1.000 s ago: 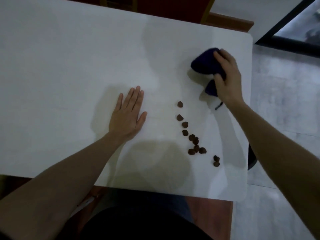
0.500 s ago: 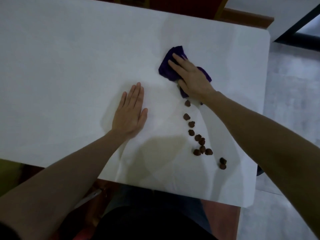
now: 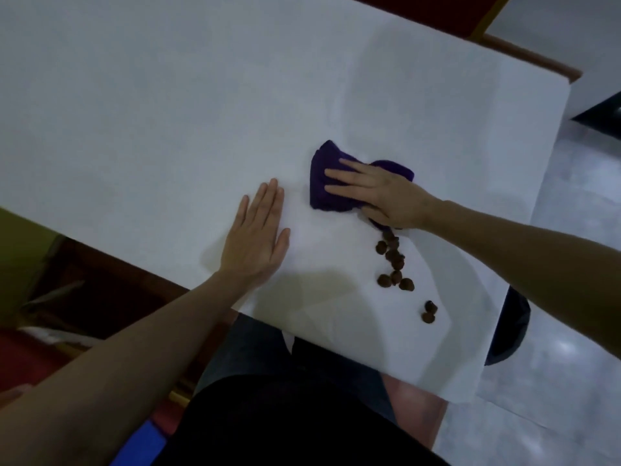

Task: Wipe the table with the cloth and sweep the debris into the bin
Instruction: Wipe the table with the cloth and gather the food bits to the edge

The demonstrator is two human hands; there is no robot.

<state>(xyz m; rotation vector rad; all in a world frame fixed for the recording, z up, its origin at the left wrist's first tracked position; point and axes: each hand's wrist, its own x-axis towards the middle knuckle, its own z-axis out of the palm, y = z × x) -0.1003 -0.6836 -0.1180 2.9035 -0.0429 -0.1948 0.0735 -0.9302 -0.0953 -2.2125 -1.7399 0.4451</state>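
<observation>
A bunched purple cloth (image 3: 324, 183) lies on the white table (image 3: 168, 112), and my right hand (image 3: 379, 193) presses flat on top of it with the fingers spread, pointing left. Just below the cloth's near edge runs a trail of several small brown debris pieces (image 3: 393, 260), with two more (image 3: 429, 311) nearer the table's front right corner. My left hand (image 3: 257, 238) rests palm down on the table to the left of the cloth, fingers together, holding nothing. A dark bin (image 3: 509, 331) shows partly beyond the table's right edge, under my right forearm.
A wooden chair frame with a red seat (image 3: 504, 45) stands past the table's far edge. My dark-clothed lap (image 3: 285, 415) fills the bottom centre. Pale tiled floor (image 3: 571, 381) lies to the right; a dark red surface and clutter (image 3: 50, 314) sit at lower left.
My right hand has slid the cloth left and toward me, down onto the top of the debris trail, bunching the upper pieces together. My left hand has stayed flat in place.
</observation>
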